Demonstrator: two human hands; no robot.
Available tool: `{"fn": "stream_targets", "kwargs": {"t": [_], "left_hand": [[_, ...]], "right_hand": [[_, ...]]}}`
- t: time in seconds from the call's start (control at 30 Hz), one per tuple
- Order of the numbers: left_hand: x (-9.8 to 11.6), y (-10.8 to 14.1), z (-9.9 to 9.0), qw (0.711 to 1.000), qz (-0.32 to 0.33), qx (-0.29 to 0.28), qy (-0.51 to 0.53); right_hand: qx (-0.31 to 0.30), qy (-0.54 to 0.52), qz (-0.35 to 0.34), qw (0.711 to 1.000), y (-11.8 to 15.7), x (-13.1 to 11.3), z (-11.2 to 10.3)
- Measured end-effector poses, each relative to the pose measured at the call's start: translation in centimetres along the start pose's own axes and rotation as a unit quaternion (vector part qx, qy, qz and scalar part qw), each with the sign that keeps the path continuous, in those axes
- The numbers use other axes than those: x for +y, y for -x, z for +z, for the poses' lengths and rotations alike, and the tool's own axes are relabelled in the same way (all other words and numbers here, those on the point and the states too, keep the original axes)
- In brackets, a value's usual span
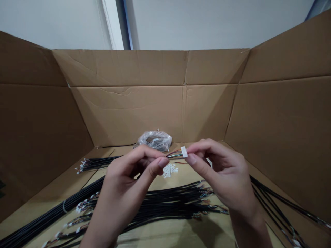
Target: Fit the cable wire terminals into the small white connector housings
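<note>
Between my two hands, thin coloured wires [175, 155] run into a small white connector [184, 152]. My left hand [139, 172] pinches the wires between thumb and index finger, left of the connector. The thumb and index finger of my right hand [219, 168] are closed on the white connector, which is held tilted. Below and behind the fingers, a small pile of white connectors [170, 169] lies on the table. A red-tipped wire [179, 162] shows just under the held wires. My left fingers hide the rest of the held cable.
Black cables with bare coloured ends [170, 203] lie beneath my hands. A tied black bundle [51, 215] is at left, more cables [99, 163] behind it, others [276, 203] at right. A clear plastic bag [154, 140] sits at the back. Cardboard walls [126, 113] surround the table [155, 237].
</note>
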State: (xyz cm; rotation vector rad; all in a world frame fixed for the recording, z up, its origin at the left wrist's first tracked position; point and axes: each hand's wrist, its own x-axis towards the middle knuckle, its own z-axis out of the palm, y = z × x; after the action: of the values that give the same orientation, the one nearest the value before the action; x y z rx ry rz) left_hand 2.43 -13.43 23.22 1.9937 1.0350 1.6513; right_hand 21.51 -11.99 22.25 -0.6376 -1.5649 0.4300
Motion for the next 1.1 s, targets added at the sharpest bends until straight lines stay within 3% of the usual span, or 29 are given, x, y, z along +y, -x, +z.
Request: {"fn": "stream_targets", "kwargs": {"t": [0.23, 0.43, 0.63, 0.93, 1.1], "left_hand": [[-0.7, 0.0, 1.4, 0.997, 0.055, 0.056, 0.009], [-1.3, 0.0, 1.7, 0.976, 0.168, 0.130, -0.044], [-0.9, 0.0, 0.9, 0.925, 0.321, 0.091, -0.183], [0.0, 0.4, 1.0, 0.918, 0.312, 0.093, -0.225], [0.6, 1.2, 1.0, 0.943, 0.226, 0.095, -0.225]], "right_hand": [[0.004, 0.044, -0.034, 0.998, 0.1, -0.1, 0.8], [-0.002, 0.055, -0.046, 0.997, 0.6, -0.3, 1.3], [0.014, 0.066, -0.056, 0.996, 0.8, -0.2, 1.5], [0.025, 0.126, -0.212, 0.969, 0.9, 0.3, 1.3], [0.005, 0.105, -0.184, 0.977, 0.8, 0.3, 1.2]]}}
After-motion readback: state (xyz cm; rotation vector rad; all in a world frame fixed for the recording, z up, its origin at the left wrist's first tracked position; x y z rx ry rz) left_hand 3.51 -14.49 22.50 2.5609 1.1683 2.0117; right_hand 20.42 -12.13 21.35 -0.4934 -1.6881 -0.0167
